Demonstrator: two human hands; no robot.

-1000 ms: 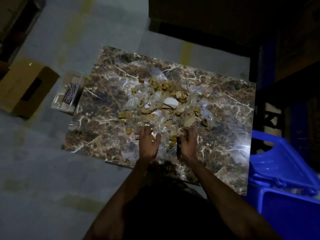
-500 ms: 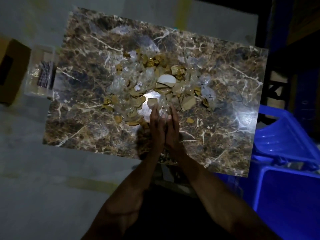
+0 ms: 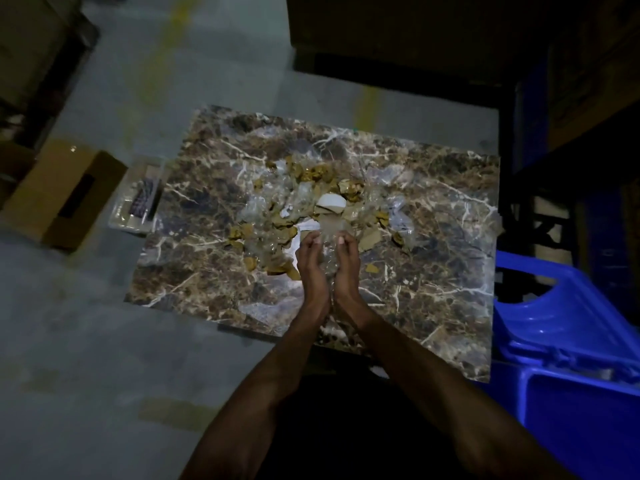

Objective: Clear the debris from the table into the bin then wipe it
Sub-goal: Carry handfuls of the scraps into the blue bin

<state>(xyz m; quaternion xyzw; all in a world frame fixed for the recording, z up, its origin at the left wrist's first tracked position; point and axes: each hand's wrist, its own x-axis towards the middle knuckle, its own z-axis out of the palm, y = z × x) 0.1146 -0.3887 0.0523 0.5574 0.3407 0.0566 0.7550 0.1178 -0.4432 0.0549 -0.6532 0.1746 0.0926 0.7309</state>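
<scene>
A brown marble-patterned table (image 3: 433, 237) carries a pile of debris (image 3: 308, 199): clear plastic scraps, tan cardboard bits and a white piece. My left hand (image 3: 310, 265) and my right hand (image 3: 344, 265) are pressed side by side over the near edge of the pile. Together they cup a clump of clear plastic scraps (image 3: 329, 237) between the palms, fingers curled around it. A blue bin (image 3: 568, 358) stands on the floor at the table's right side.
A cardboard box (image 3: 65, 195) and a clear tray of small items (image 3: 138, 202) sit on the grey floor left of the table. Dark shelving and boxes line the back and right.
My hands, apart on the near edge of the pile a second ago, have come together and scooped up clear plastic scraps. The camera view has shifted.
</scene>
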